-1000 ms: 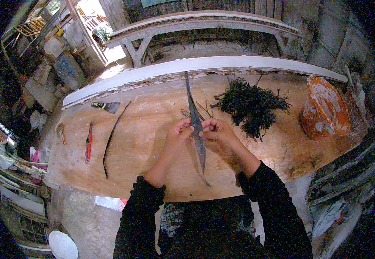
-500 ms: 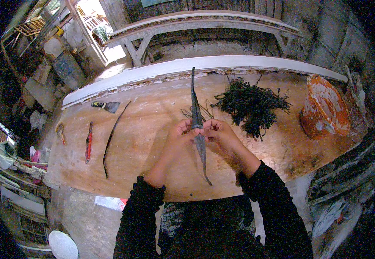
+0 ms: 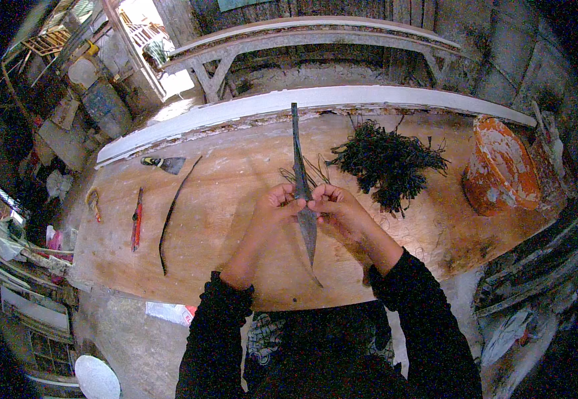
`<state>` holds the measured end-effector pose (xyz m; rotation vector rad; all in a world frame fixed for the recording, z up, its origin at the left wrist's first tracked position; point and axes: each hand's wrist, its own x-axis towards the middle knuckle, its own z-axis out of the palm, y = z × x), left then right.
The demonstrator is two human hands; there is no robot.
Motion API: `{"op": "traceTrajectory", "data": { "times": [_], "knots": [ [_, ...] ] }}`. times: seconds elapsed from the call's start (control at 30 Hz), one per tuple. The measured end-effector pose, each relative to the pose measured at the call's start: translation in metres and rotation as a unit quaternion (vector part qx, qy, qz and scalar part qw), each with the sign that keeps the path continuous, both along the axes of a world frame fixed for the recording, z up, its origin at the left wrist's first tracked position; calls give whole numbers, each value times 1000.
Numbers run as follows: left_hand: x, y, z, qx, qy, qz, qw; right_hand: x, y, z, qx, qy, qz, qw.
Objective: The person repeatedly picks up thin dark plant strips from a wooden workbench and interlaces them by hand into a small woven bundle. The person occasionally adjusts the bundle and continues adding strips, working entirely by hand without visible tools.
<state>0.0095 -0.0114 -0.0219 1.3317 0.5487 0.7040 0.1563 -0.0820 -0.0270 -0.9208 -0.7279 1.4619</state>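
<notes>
My left hand (image 3: 274, 208) and my right hand (image 3: 337, 207) meet over the middle of a wooden table (image 3: 222, 219). Both pinch a long thin dark strip (image 3: 299, 166), like a dried leaf blade, near its middle. The strip runs almost straight away from me, its far tip near the table's back edge and its near tip pointing toward my body. Thin dark fibres (image 3: 312, 171) lie on the wood just behind my fingers.
A heap of dark tangled fibre (image 3: 388, 163) lies to the right of my hands. An orange-and-white round vessel (image 3: 501, 169) sits at the far right. Left of me lie a curved dark strip (image 3: 172, 209), a scraper (image 3: 164, 163) and a red-handled tool (image 3: 136, 218).
The strip has swung from a slight slant to nearly straight ahead, and its far tip reaches further toward the back edge. My hands have stayed in about the same place.
</notes>
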Motion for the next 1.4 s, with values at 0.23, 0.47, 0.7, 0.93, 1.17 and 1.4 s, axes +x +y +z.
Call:
{"op": "traceTrajectory", "data": {
  "times": [0.23,0.47,0.7,0.93,1.17,1.4],
  "knots": [
    [-2,8,-10,28,-8,-22,999,1,1,0,-39,22,14,999],
    [-3,6,-5,41,0,-44,998,3,-1,-1,-35,65,42,996],
    [-2,1,-1,41,6,-45,998,-1,0,4,-28,41,22,999],
    [-3,0,2,24,2,-47,999,0,-2,5,-32,66,11,997],
    [-4,1,-3,-25,-10,-34,999,0,-3,8,-25,65,22,997],
    [-3,-1,-3,-4,15,-24,1000,0,-3,11,-16,50,27,998]
  ]
}}
